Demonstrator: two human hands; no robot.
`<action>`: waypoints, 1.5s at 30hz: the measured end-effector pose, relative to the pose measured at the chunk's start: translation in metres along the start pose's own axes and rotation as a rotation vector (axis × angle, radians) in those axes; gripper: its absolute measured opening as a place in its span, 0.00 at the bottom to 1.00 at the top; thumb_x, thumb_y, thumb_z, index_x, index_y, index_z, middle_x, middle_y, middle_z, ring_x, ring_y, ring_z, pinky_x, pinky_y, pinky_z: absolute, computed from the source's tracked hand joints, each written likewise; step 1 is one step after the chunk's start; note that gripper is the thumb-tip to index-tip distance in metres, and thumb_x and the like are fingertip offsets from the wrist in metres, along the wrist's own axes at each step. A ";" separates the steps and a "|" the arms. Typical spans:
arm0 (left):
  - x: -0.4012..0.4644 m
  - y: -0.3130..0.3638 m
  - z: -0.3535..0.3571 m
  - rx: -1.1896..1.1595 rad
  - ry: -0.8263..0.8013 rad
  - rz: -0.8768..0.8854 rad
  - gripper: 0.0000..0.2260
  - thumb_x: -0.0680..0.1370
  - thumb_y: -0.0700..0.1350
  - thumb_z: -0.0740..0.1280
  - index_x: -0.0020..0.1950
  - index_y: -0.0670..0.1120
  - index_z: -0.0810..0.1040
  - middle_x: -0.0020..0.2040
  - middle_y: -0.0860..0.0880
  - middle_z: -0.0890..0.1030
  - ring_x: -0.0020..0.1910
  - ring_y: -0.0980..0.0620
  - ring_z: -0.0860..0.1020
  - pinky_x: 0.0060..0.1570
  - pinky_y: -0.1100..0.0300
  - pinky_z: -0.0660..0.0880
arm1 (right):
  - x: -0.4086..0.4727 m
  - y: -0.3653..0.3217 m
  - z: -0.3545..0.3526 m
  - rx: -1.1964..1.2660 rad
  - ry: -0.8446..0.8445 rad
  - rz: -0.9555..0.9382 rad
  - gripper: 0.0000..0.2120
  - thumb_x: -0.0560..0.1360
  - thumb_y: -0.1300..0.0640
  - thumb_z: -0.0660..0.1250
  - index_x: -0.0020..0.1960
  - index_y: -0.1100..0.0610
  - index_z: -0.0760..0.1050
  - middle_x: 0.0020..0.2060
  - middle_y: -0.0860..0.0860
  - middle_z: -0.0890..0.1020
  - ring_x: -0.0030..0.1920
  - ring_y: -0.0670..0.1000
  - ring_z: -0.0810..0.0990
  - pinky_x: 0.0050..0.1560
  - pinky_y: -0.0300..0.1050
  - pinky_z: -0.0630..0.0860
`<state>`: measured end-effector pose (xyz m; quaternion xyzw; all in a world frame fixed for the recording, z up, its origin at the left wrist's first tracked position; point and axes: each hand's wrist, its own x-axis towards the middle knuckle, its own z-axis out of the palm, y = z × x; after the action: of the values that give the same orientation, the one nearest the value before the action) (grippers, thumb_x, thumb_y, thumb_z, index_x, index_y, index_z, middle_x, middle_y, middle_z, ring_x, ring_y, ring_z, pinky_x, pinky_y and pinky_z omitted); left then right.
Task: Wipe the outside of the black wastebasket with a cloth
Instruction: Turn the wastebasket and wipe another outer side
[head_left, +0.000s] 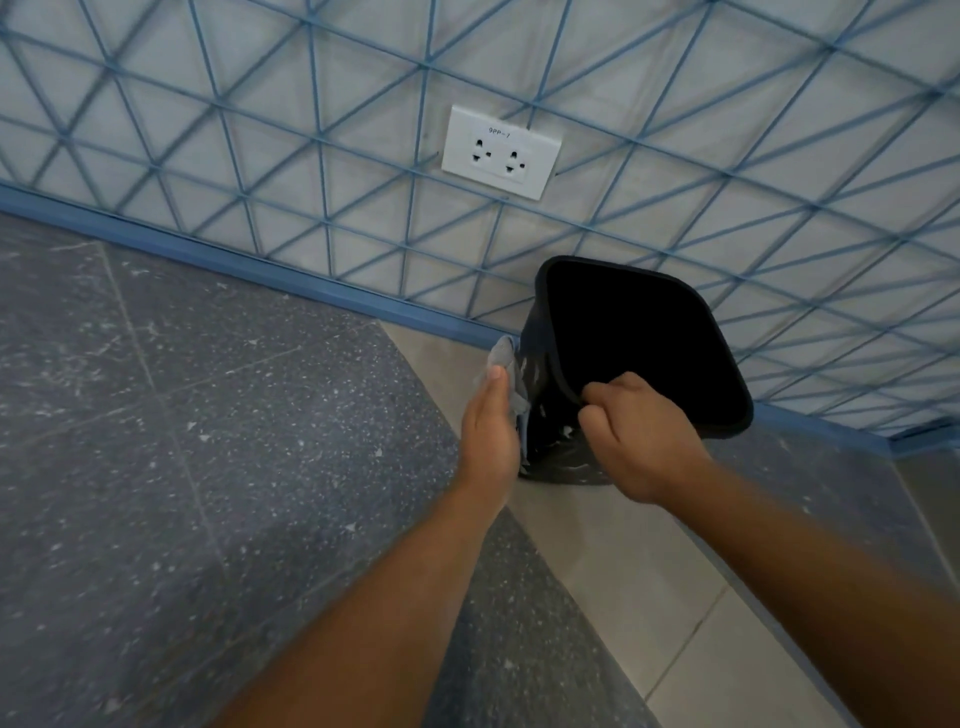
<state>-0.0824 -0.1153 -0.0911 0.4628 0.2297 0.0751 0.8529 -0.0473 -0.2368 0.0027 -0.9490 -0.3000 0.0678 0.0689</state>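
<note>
Both forearms reach in from the bottom edge, bare, angled toward the black wastebasket (634, 353) standing on the floor (182, 441) against the blue-lined wall (727, 130). Left hand (491, 421) is flat, fingers straight and together, thumb up, pressing a grey cloth (511, 371) against the basket's left outer side. Right hand (636, 434) curls over the near rim, fingers hooked inside, thumb outside, gripping it. Basket mouth tips toward the camera; its glossy side shows pale smears. White double socket (501, 151) sits on the wall above.
</note>
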 end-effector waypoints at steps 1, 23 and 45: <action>0.002 0.000 0.003 -0.015 0.009 -0.020 0.21 0.91 0.49 0.52 0.74 0.42 0.77 0.64 0.47 0.84 0.70 0.48 0.79 0.71 0.57 0.76 | 0.002 -0.001 0.002 0.007 0.008 -0.004 0.12 0.74 0.47 0.49 0.37 0.52 0.63 0.33 0.50 0.69 0.40 0.53 0.69 0.36 0.47 0.63; 0.057 -0.029 0.030 0.011 -0.108 0.007 0.49 0.69 0.84 0.60 0.83 0.56 0.68 0.83 0.52 0.70 0.84 0.52 0.66 0.85 0.45 0.59 | 0.008 0.017 0.015 -0.204 0.084 -0.319 0.14 0.76 0.48 0.60 0.35 0.50 0.60 0.23 0.49 0.74 0.22 0.52 0.73 0.26 0.41 0.60; 0.060 -0.024 0.028 0.023 -0.070 0.061 0.47 0.69 0.82 0.62 0.81 0.56 0.72 0.82 0.52 0.72 0.84 0.51 0.65 0.85 0.45 0.60 | 0.007 0.018 0.017 -0.269 0.112 -0.351 0.17 0.76 0.45 0.53 0.33 0.52 0.66 0.21 0.49 0.74 0.20 0.51 0.73 0.22 0.42 0.63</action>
<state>-0.0182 -0.1292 -0.1172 0.4815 0.1864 0.0825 0.8524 -0.0342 -0.2457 -0.0173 -0.8853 -0.4624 -0.0386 -0.0310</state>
